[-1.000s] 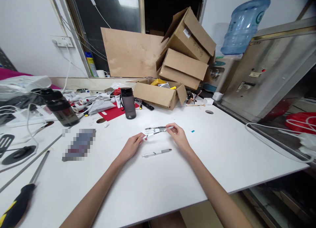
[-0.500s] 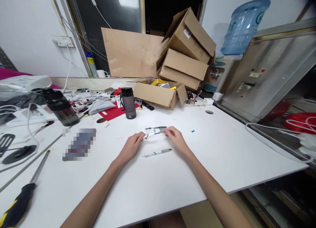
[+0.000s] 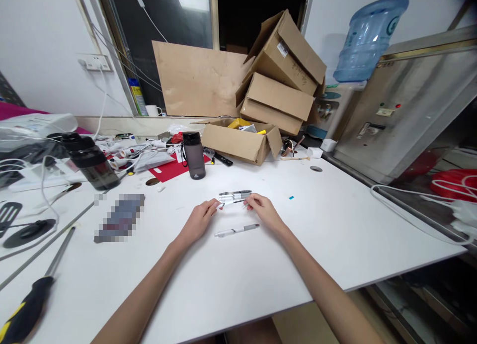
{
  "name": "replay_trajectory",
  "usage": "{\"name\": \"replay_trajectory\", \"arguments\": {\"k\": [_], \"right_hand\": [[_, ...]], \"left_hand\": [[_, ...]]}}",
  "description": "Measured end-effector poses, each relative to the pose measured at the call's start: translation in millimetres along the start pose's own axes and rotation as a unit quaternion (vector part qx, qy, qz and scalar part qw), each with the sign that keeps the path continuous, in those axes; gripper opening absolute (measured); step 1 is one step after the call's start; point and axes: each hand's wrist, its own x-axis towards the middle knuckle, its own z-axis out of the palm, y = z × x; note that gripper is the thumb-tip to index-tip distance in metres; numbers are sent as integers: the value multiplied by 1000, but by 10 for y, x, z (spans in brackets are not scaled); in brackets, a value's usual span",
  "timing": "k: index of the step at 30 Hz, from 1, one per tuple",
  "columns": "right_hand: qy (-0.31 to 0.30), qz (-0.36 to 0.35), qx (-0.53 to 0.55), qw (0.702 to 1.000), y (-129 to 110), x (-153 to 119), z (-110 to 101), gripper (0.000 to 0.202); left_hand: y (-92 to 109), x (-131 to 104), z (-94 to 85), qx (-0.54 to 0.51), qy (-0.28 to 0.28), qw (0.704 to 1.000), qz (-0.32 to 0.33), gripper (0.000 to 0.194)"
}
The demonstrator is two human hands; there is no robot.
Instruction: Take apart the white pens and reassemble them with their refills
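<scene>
On the white table (image 3: pixel 208 279) my left hand (image 3: pixel 203 217) pinches the left end of a partly opened pen (image 3: pixel 227 203), whose thin dark refill points right. My right hand (image 3: pixel 264 210) is closed at the refill's right end, with a small pale piece between its fingertips, too small to name. Just beyond my fingers several pens (image 3: pixel 235 192) lie side by side. Nearer to me a single white and grey pen (image 3: pixel 237 230) lies crosswise between my forearms.
A dark bottle (image 3: pixel 194 156) and an open cardboard box (image 3: pixel 234 141) stand behind the pens. Another bottle (image 3: pixel 91 162), a blurred-out flat object (image 3: pixel 121 218) and a screwdriver (image 3: pixel 32 304) are at the left. A metal cabinet (image 3: pixel 413 105) is at the right.
My right hand has shifted slightly, and a small pale piece now shows at its fingertips. More of the dark refill is visible between my hands. My left hand has hardly moved.
</scene>
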Motion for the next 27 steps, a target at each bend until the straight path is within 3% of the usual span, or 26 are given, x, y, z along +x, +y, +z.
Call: {"name": "replay_trajectory", "arguments": {"k": [9,18,27], "right_hand": [[146,-13,-11,989,98,115,-212,32],[184,-110,-37,976,-9,77,-188,23],[176,-112,-29,978,-20,77,-167,22]], "left_hand": [[-49,-5,-47,-9,9,999,-36,42],[-53,-6,-4,5,6,1000,-19,40],[-38,-16,8,20,-2,1000,-17,40]]}}
